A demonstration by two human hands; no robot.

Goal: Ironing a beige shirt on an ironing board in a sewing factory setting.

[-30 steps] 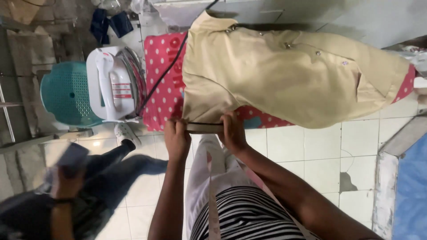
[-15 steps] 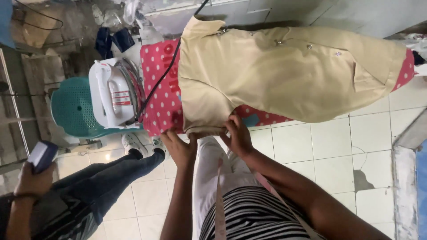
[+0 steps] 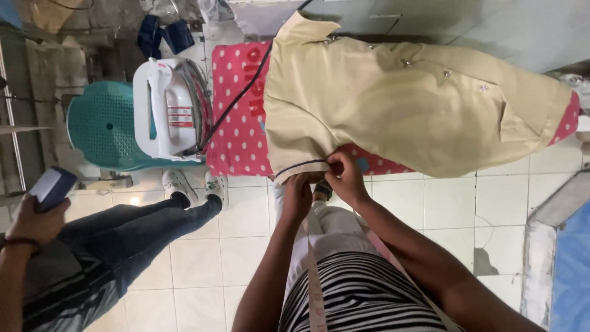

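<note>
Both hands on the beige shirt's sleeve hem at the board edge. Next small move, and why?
Probably draw the sleeve hem flat and taut along the polka-dot board. Both the left hand and right hand pinch that edge of the beige shirt, which curls there. The iron stands parked at the board's end, untouched.
</note>
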